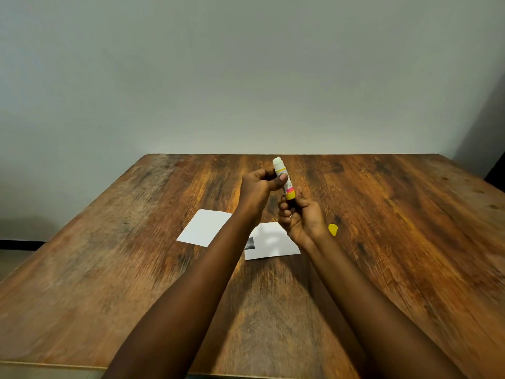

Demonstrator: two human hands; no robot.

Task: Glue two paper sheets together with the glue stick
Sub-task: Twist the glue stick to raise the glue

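Note:
The glue stick [284,177] is held upright above the table, uncapped, with its white tip at the top and a yellow base. My left hand [258,188] grips its upper body with thumb and fingers. My right hand [302,214] holds the yellow base from below. Two white paper sheets lie flat under my forearms: one sheet [203,227] to the left, the other sheet [270,243] to the right, with a small dark patch at its left edge. They sit side by side, apart. The yellow cap [332,229] lies on the table just right of my right wrist.
The wooden table [109,269] fills the lower view and its far edge meets a plain pale wall [246,77]. A dark object [496,170] shows at the right edge beyond the table.

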